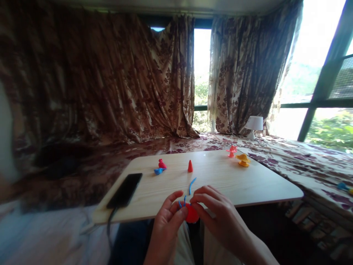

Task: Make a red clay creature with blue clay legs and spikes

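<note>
In front of my lap, my left hand grips a flat, round red clay disc between thumb and fingers. Thin blue clay strands stick up from its upper left edge. My right hand is closed, thumb and fingertips pinching the disc's upper right edge, where a speck of blue shows. Whether those fingertips also hold a small blue piece is hidden. Just beyond the hands, a loose blue clay strip lies on the table. Farther back stands a small red clay cone.
On the light wooden table are a phone with a cable, a pink and a blue clay figure at left, and a coral figure beside a yellow one at right. A white lamp stands behind, near the curtains.
</note>
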A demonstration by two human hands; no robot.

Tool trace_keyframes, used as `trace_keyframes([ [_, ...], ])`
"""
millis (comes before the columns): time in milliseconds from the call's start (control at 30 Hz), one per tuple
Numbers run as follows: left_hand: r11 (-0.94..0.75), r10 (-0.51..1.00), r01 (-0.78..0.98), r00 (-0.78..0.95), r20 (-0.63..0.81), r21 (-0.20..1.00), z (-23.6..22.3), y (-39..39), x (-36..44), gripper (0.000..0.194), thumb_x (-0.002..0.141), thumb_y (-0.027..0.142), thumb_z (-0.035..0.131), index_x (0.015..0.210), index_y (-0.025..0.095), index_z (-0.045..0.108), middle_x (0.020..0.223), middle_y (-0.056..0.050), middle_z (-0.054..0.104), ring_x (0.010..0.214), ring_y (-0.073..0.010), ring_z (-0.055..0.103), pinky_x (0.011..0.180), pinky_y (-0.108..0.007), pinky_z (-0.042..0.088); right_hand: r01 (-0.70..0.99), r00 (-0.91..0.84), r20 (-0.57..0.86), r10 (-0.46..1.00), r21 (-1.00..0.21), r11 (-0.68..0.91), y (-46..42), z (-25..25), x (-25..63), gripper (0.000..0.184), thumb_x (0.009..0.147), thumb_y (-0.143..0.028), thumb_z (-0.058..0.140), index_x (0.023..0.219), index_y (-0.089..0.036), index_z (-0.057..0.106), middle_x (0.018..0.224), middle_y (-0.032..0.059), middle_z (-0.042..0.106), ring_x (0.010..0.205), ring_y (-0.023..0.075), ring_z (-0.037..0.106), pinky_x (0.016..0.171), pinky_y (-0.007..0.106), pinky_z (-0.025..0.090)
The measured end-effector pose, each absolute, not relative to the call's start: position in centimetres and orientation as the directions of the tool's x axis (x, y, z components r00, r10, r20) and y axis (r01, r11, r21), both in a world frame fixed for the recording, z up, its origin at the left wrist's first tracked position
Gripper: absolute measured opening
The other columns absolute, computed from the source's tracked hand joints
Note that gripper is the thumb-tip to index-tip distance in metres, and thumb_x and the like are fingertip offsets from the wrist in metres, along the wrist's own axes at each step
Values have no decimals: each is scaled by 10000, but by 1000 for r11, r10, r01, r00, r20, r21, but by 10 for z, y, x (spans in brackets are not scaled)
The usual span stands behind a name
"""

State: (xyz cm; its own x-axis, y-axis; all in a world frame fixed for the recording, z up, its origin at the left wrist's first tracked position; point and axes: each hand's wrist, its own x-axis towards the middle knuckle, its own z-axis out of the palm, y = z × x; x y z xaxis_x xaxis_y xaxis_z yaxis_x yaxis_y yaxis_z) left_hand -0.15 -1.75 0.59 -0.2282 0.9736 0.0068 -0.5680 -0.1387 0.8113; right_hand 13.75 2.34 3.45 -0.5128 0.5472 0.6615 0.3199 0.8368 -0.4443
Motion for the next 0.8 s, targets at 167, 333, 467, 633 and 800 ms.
trace_keyframes([
  [167, -133, 979, -602, -202, 11, 788, 6, -19, -1, 447, 658, 243, 765, 1070, 163, 611, 800, -37, 713, 718, -132, 637, 697, -230, 463, 339, -532, 671, 516, -390, 856, 24, 32, 139, 167, 920, -151, 489, 867, -210, 636, 857, 44, 634, 806, 174, 556, 731, 283, 448],
  [333, -114, 983, -606, -184, 0, 787, 6, -21, 0, 467, 669, 245, 766, 1094, 166, 587, 834, -35, 706, 776, -137, 642, 746, -233, 468, 350, -553, 670, 495, -353, 868, 25, 28, 138, 160, 930, -160, 487, 865, -207, 625, 870, 39, 622, 810, 171, 544, 736, 281, 441],
  [467, -129, 976, -565, -217, 4, 815, 2, -19, 1, 498, 661, 261, 777, 1104, 174, 568, 723, 10, 667, 704, -119, 631, 663, -202, 460, 340, -573, 655, 492, -356, 870, 25, 27, 138, 170, 938, -171, 474, 862, -203, 623, 859, 38, 615, 806, 170, 540, 730, 279, 439],
  [633, -145, 973, -549, -232, 16, 823, -1, -17, 1, 527, 639, 261, 785, 1110, 175, 564, 711, 10, 665, 655, -111, 620, 627, -200, 458, 263, -549, 639, 539, -480, 837, 23, 27, 136, 139, 911, -142, 516, 866, -197, 636, 852, 29, 619, 819, 161, 556, 745, 261, 440],
  [800, -151, 970, -541, -242, 18, 827, 1, -19, 2, 569, 643, 249, 779, 1155, 176, 542, 782, -27, 699, 667, -112, 621, 631, -202, 462, 185, -505, 603, 617, -623, 760, 23, 25, 138, 156, 925, -164, 500, 866, -194, 641, 859, 23, 621, 804, 136, 578, 741, 228, 439],
])
